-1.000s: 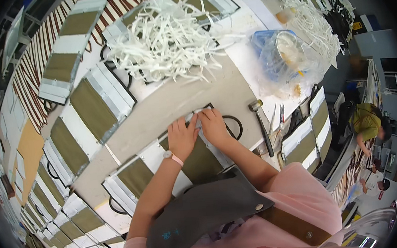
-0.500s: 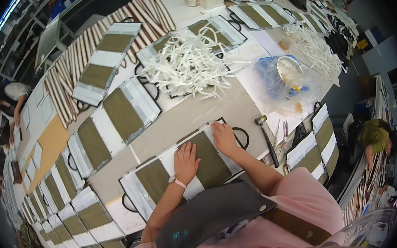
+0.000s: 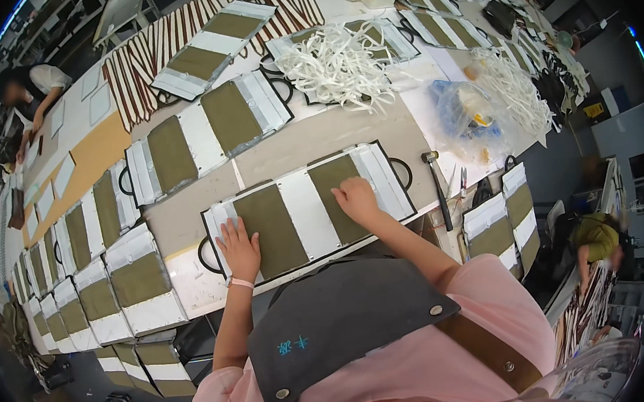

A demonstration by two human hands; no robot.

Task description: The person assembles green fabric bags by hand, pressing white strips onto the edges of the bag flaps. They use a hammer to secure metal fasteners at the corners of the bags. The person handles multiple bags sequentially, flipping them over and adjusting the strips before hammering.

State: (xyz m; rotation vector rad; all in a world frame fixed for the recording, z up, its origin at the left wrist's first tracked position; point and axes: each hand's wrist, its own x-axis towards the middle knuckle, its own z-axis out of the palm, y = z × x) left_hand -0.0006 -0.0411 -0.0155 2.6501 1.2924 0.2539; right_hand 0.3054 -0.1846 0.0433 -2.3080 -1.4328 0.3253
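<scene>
A bag panel (image 3: 299, 217) of olive cloth with white bands lies flat before me at the table's near edge. Black loop handles stick out past its left and right ends. My left hand (image 3: 240, 252) rests palm down, fingers spread, on the pale band at its left end. Over the right olive section, my right hand (image 3: 357, 201) touches the cloth with its fingers curled in; nothing shows in them. A similar panel (image 3: 202, 139) lies just beyond, farther left.
Right of the panel lie a hammer (image 3: 437, 187) and slim pointed tools (image 3: 458, 180). A clear plastic bag (image 3: 468, 119) sits behind them. White ribbon (image 3: 341, 69) is heaped on panels at the back. Stacked panels (image 3: 141, 274) line the left; a person (image 3: 43, 80) works at far left.
My left hand has moved from the panel's middle to its left end. My right hand has drawn back from the far edge onto the olive cloth, its fingers curling. The view has shifted.
</scene>
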